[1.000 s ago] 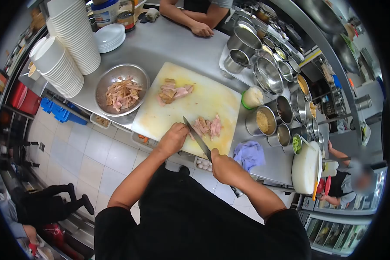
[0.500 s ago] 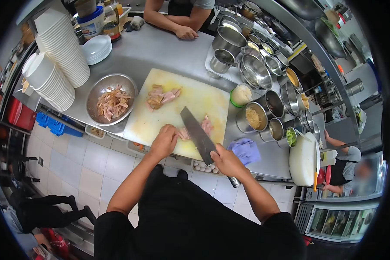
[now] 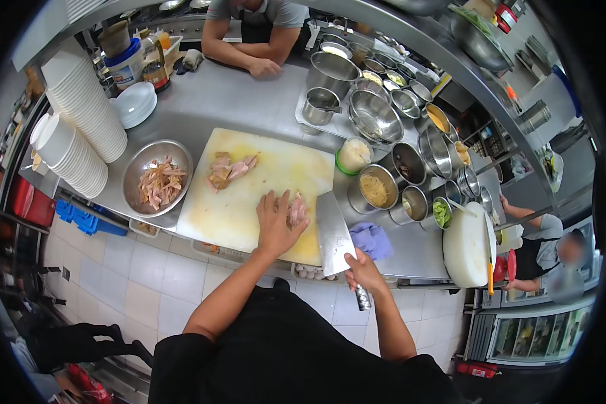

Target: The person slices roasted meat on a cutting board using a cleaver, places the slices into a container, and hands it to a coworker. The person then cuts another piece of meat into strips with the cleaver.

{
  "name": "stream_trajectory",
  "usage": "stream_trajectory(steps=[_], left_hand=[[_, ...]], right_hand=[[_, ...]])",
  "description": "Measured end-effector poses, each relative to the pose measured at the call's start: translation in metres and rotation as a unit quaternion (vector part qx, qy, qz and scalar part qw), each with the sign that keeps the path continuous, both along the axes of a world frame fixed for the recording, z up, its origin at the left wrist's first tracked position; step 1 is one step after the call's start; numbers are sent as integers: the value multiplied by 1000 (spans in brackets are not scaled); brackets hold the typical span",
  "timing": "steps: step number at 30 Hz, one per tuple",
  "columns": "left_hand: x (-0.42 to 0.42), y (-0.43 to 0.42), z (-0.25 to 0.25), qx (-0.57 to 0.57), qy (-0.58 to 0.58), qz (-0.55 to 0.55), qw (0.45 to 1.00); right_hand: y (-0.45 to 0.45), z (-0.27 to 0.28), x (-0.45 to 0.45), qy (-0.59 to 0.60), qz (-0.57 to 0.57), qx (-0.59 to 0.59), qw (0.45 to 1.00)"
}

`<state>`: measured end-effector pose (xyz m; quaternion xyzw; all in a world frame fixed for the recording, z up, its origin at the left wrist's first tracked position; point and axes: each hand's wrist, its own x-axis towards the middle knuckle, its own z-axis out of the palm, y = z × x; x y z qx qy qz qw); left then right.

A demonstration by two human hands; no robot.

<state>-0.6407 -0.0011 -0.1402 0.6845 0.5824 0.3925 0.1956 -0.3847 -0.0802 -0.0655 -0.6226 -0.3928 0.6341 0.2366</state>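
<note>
My left hand (image 3: 278, 222) lies spread on the white cutting board (image 3: 212, 219), against a small pile of sliced meat (image 3: 297, 210). In my right hand (image 3: 363, 269) is a broad cleaver (image 3: 333, 232), its blade flat to view beside the board's right edge, right of the pile. A second portion of meat (image 3: 229, 170) rests on the upper left of the board. Left of the board stands a metal bowl (image 3: 132, 168) with cut meat strips (image 3: 161, 183) in it.
Stacked white containers (image 3: 87, 101) and plates (image 3: 135, 104) stand at left. Metal pots (image 3: 332, 71), a lidded tub (image 3: 354, 156) and a purple cloth (image 3: 372, 241) are at right. A person's folded arms (image 3: 262, 66) rest across the counter.
The cleaver has swung right, off the meat to the board's right edge. My left hand has opened and moved onto the sliced pile. The whole view has shifted too.
</note>
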Motion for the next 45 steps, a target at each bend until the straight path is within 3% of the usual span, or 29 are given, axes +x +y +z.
stream_trajectory(steps=[1,3,6,10,14,19,23,32,33,39,42,44,45], left_hand=[[2,7,-2,8,10,-1,1000],[14,19,8,-54,164,-5,985],[25,25,0,-2,179,-3,984],[13,20,-3,-25,190,8,982],[5,13,-1,20,97,31,995],[3,20,-33,127,-42,67,989],[-4,12,-19,95,-121,107,982],[-25,9,-1,148,-177,146,962],[-34,6,18,136,-221,137,956],[-171,34,87,271,-23,237,933],[-250,53,80,156,-117,302,933],[-291,57,71,55,-116,311,942],[-305,56,67,44,-48,303,951]], right_hand=[[-1,-7,1,20,-5,-7,1000],[0,-20,-2,67,-28,-20,997],[0,-40,-9,113,-43,-33,992],[1,-43,-42,159,54,-35,985],[5,-45,-64,132,80,-35,987],[12,-64,-80,109,137,-60,983],[15,-50,-86,132,134,-74,979],[12,0,-120,96,118,-47,987],[15,7,-128,93,147,-24,984],[68,43,-226,143,281,23,949],[80,49,-258,145,296,19,944],[74,64,-261,130,281,23,951],[69,72,-256,110,265,23,958]])
